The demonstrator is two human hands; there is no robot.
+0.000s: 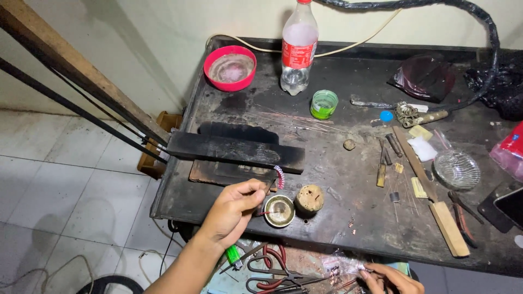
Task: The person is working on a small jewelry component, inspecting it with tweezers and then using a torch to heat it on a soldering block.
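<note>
Two hands work at a scorched dark surface [338, 179]. Left hand [233, 209] is pinched shut on a thin tool [274, 182], whose upper end carries a small red-and-white striped piece [280, 177] that sits against the front edge of a charred black block [234, 149]. Just below that hand's fingertips stands a small round metal cup [279, 210], with a cork-like lump [309, 198] touching close on its right. Right hand [389, 279] is low at the picture's bottom edge, fingers closed around thin wires [348, 283]; how tightly cannot be told. Red-handled scissors [269, 269] lie between the two hands. Farther back stand a red bowl [230, 67], a clear plastic bottle [297, 49] and a green lidded pot [324, 104]. Well off to the right lie a wooden-handled file [433, 196] and a glass dish [456, 170].
</note>
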